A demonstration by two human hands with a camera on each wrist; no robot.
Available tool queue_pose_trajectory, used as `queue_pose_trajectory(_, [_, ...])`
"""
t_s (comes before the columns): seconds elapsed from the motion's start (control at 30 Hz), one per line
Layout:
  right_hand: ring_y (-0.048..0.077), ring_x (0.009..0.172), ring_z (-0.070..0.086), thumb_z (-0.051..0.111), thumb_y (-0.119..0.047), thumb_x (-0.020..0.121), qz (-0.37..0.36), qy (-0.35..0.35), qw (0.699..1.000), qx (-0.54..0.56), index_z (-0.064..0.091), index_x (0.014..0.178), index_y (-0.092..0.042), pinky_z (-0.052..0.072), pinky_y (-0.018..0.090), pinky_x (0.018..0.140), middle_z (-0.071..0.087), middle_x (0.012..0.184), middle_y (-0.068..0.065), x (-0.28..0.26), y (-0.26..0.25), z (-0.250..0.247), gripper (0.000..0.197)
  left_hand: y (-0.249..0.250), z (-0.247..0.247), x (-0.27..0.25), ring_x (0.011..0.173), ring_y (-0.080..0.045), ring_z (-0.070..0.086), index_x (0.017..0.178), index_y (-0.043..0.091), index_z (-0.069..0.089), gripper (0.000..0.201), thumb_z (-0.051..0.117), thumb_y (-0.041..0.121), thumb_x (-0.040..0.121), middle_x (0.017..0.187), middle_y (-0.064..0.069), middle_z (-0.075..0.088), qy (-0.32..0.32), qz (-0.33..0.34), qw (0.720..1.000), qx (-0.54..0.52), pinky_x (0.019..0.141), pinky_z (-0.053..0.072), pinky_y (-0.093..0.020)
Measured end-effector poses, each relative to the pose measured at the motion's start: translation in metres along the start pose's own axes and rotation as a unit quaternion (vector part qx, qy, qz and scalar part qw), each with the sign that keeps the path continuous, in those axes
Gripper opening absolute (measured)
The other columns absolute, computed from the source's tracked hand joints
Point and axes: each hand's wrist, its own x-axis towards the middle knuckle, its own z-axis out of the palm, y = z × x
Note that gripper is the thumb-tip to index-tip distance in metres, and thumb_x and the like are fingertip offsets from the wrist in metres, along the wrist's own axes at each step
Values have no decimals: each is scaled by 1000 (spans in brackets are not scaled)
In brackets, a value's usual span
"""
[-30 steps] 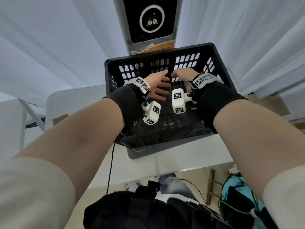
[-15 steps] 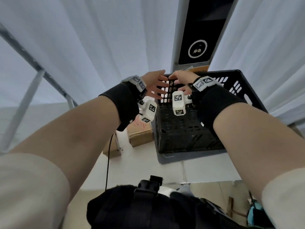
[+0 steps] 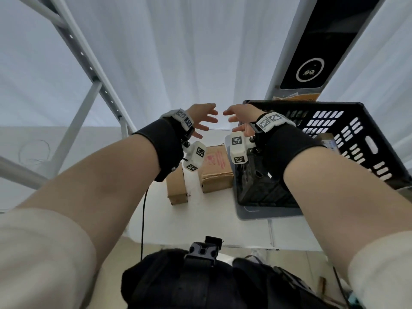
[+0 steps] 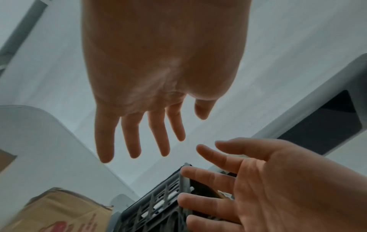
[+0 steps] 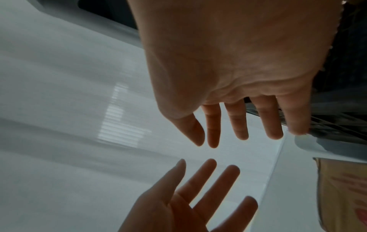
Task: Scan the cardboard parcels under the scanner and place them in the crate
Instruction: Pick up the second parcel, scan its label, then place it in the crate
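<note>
Two cardboard parcels lie on the white table left of the crate: one with red print [image 3: 217, 169] and a smaller one [image 3: 176, 186] nearer me. The printed parcel [image 4: 57, 211] also shows low in the left wrist view. The black slotted crate [image 3: 347, 128] stands at the right with a parcel partly visible inside [image 3: 330, 141]. The scanner [image 3: 310, 73] hangs above the crate. My left hand [image 3: 204, 120] and right hand [image 3: 237, 118] float above the parcels, palms facing each other, fingers spread, holding nothing. Both empty palms show in the wrist views [image 4: 151, 133] [image 5: 234, 130].
A grey metal frame [image 3: 89, 70] slants up at the left, with white curtain behind. The crate sits on a grey tray [image 3: 267, 214]. A black cable [image 3: 143, 208] drops over the table's front edge.
Both hands have left the crate and moved left, over the parcels on the table. The view has swung left, so the crate now sits at the right.
</note>
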Motion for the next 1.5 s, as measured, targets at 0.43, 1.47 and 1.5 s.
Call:
queue_pose_trajectory(0.43, [37,122,53,57,-27,90,52,20,997,-54,46,137,-6,45,49,106,50,142,15,50,26,56,53,-84,-23,28,111,-32,58,139,17,54,55,45,55,99,136,-6,62,28,-80,992,-94,97,49,-49])
queue_pose_trajectory(1.47, [35,137,42,59,-20,88,118,59,989,-63,23,151,-5,45,31,93,36,153,18,178,121,101,74,-170,9,121,136,-34,43,153,18,38,63,50,50,99,158,-8,35,32,-226,965,-131,91,53,-52])
queue_pose_trajectory(1.5, [35,137,41,60,-21,87,117,58,990,-60,23,151,-5,43,35,102,35,153,18,179,123,102,75,-172,10,121,136,-33,44,153,19,37,63,50,50,99,159,-8,35,26,-227,964,-133,90,54,-51])
